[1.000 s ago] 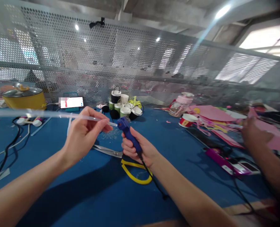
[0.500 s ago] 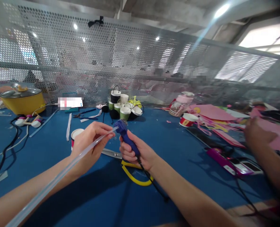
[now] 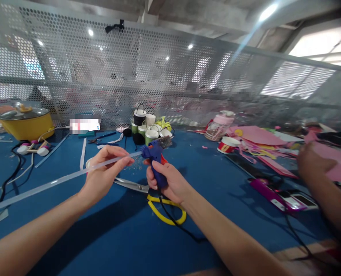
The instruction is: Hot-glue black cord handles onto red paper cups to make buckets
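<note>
My right hand (image 3: 167,180) is wrapped round the handle of a blue hot glue gun (image 3: 155,157) with an orange trigger, its dark nozzle tip pointing away to the right. A long translucent glue stick (image 3: 63,178) runs into the back of the gun. My left hand (image 3: 105,168) pinches that stick between thumb and fingers, a little behind the gun. Under both hands, scissors (image 3: 166,210) with yellow handles lie on the blue table. A small paper cup is mostly hidden behind my left hand.
Small paper cups with wire handles (image 3: 152,136) stand at the back. A yellow pot (image 3: 26,124) is at left. To the right are a red and white cup (image 3: 228,145), pink paper (image 3: 253,138), a purple power strip (image 3: 266,193) and another person's hand (image 3: 317,163).
The glue gun has turned so its nozzle points right and its side shows. The glue stick has swung to a flatter angle, its free end now leaving at the left edge.
</note>
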The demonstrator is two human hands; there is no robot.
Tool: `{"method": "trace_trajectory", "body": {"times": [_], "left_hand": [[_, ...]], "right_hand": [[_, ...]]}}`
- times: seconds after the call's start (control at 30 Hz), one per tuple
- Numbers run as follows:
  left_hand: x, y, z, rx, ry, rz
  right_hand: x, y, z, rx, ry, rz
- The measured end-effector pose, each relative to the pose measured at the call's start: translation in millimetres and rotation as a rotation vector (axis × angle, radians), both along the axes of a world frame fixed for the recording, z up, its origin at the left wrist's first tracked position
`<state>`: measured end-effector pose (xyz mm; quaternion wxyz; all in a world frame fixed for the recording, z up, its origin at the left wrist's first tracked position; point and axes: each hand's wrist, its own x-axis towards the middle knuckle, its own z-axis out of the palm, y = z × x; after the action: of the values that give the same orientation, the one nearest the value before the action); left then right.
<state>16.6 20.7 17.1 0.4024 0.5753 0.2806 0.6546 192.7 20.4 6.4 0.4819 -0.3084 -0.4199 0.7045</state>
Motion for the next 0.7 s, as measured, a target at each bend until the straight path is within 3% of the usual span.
{"method": "trace_trajectory", "body": {"times": [0.13, 0.3, 0.53, 0.7], "left_hand": [[3, -3, 7.7, -0.282, -0.286, -0.149], [6, -5, 14.7, -0.489, -0.427, -0.234], [5, 0, 16.7, -0.535, -0.456, -0.259], [10, 5, 15.6, -0.513, -0.408, -0.254]], "right_hand": [[-1, -4, 4.4, 0.053, -0.010, -0.040], [-3, -9, 6.8, 0.154, -0.039, -0.115], [-1, -13, 2.8, 0.287, -0.142, -0.107], [0, -13, 4.0, 0.281, -0.105, -0.087]]}}
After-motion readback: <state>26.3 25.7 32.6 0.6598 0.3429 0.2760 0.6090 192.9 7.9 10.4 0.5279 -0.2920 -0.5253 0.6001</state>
